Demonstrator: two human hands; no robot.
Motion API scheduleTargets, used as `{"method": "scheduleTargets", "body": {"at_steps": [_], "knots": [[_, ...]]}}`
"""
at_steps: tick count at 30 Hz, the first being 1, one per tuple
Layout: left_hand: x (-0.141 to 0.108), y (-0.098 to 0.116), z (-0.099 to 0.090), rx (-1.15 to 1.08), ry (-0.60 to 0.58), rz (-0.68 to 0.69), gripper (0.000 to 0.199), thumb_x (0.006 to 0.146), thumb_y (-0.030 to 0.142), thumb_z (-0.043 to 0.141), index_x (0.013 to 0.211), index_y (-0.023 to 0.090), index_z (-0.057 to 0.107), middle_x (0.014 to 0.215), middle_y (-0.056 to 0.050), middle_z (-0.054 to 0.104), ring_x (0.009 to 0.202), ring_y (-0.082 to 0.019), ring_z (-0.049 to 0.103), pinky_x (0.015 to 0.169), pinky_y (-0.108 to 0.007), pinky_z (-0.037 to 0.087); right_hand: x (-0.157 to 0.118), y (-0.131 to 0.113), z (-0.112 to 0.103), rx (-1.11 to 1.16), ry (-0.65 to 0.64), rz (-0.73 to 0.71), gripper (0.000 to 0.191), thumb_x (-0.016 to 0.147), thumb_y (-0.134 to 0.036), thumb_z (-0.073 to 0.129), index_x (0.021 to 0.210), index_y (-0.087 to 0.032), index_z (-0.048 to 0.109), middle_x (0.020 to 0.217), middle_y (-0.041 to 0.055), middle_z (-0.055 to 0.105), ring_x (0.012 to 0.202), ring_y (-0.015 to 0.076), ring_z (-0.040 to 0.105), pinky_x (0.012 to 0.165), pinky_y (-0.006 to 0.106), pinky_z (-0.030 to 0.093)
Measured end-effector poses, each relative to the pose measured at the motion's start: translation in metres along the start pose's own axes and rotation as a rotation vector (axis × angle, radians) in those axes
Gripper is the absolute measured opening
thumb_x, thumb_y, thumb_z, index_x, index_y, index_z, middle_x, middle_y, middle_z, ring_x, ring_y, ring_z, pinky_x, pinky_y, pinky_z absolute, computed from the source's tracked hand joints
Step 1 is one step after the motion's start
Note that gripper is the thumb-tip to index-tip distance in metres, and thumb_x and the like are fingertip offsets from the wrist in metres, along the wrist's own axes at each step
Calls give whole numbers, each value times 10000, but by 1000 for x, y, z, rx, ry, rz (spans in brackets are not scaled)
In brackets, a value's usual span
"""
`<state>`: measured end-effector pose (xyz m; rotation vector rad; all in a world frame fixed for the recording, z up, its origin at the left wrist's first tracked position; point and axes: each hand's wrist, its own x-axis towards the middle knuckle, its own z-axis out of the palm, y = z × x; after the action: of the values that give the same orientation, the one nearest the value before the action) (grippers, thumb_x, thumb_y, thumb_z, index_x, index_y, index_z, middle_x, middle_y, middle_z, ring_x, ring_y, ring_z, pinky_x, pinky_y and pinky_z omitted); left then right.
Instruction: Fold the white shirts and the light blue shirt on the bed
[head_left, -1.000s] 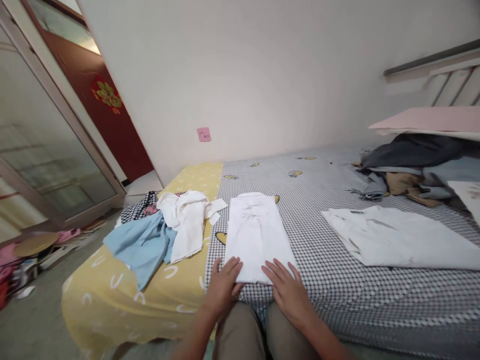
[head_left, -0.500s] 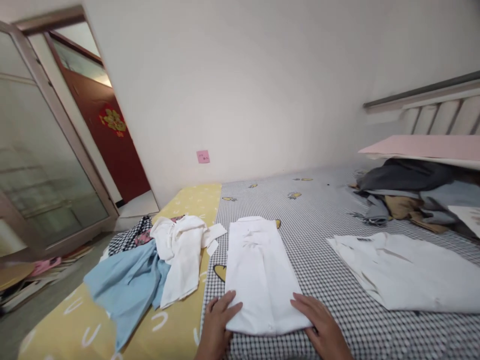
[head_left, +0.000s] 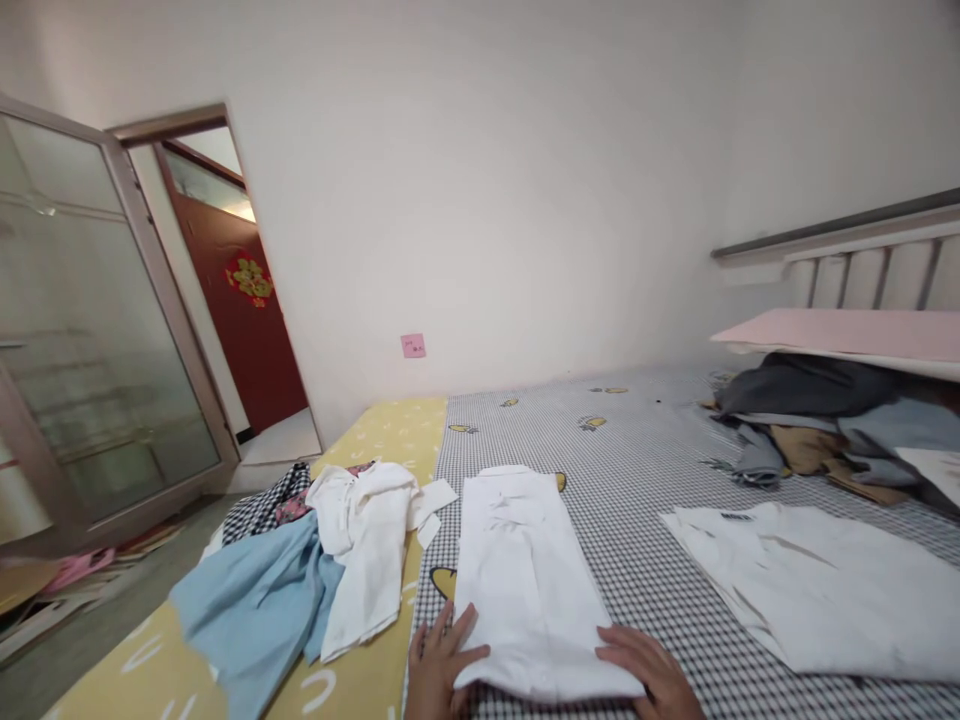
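While the left hand (head_left: 442,665) and right hand (head_left: 646,672) sit at the near corners of the folded white shirt (head_left: 532,585), the fingers (head_left: 461,628) lie open on or just beside its edges, loose, not clenched or grasping anything. Shirt lies flat on the checked bed sheet (head_left: 600,430), near the bed's yellow-sheeted side (head_left: 390,430). Left of the shirt are a crumpled white garment (head_left: 367,550) and blue garment (head_left: 251,610); right of it lies another white shirt (head_left: 817,590), with dark clothes (head_left: 802,390) farther off under a pink board (head_left: 847,335).
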<state>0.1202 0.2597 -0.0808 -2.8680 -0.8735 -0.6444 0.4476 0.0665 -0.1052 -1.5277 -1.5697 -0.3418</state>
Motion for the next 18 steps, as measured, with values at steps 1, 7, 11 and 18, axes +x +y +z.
{"method": "scheduleTargets", "body": {"at_steps": [1,7,11,18], "knots": [[1,-1,-2,-2,14,8,532,758,182,739,1174,506,666,1450,30,557,1358,-317,518,1051,-530,420,1,-2,-2,-3,-1,10,422,778,-151,541,1056,-363,777,1149,26,753,1065,284,703,875,480,591],[-5,5,-16,81,173,269,428,824,368,706,1231,478,632,1420,44,593,1368,-282,510,1120,-491,331,-5,-9,-25,-59,-50,-21,378,815,-193,565,1070,-385,768,1138,8,757,1068,294,699,841,479,589],[-29,25,-39,80,217,354,429,850,542,628,1271,458,608,1450,15,576,1448,-299,402,1194,-549,197,-16,-24,-60,-109,-30,-188,448,817,-168,559,1144,-428,722,1167,-29,746,1078,286,693,816,460,574],[-109,63,-78,131,338,523,334,925,341,604,1234,468,619,1319,74,683,1453,-244,398,1250,-584,66,-71,-80,-117,-99,-85,-362,338,915,-426,564,1240,-456,650,1106,-41,766,1130,294,664,976,497,494]]}}
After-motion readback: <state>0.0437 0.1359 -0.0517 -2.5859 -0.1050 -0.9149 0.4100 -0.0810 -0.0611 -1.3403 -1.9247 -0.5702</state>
